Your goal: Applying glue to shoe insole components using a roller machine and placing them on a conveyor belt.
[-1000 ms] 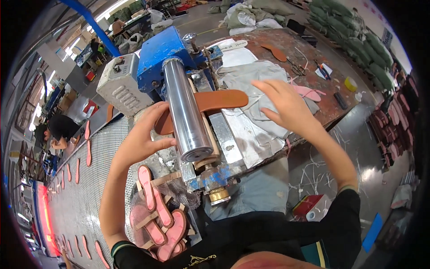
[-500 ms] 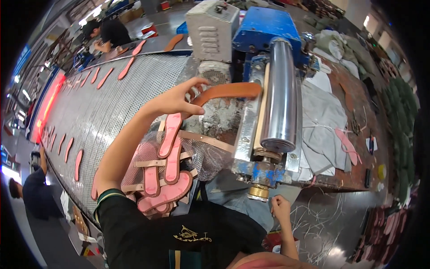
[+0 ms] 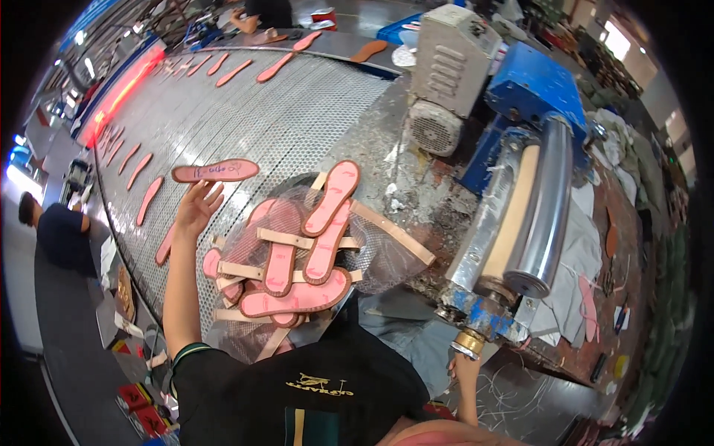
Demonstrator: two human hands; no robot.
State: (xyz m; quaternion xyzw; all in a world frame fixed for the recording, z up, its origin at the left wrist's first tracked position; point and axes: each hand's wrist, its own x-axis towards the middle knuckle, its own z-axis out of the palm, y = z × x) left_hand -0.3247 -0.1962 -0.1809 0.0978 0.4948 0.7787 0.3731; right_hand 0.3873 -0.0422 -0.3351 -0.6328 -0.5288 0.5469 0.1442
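At the near part of the mesh conveyor [image 3: 297, 97], my left hand [image 3: 197, 208] pinches the lower edge of a shoe insole [image 3: 216, 171]. Its pink face with handwriting shows, and its other fingers are loosely curled. To the right of that hand, several pink insoles with brown rims [image 3: 331, 197] lie piled with tan straps [image 3: 286, 238] on clear mesh-like plastic. My right hand [image 3: 465, 369] is low beside the brass end fitting [image 3: 468, 343] of the roller machine; its fingers are partly hidden there.
A steel roller [image 3: 547, 208] and a cream roller [image 3: 513, 215] stand at the right, below a blue housing [image 3: 537, 85] and a grey motor box [image 3: 452, 63]. Spaced insoles [image 3: 134, 171] lie on the conveyor toward a red-glowing opening [image 3: 123, 97]. A person [image 3: 63, 234] is at the far left.
My left hand has swung left from beside the rollers to the conveyor with the insole, whose pink face shows instead of brown. My right hand is now closer to the brass fitting. The view has shifted.
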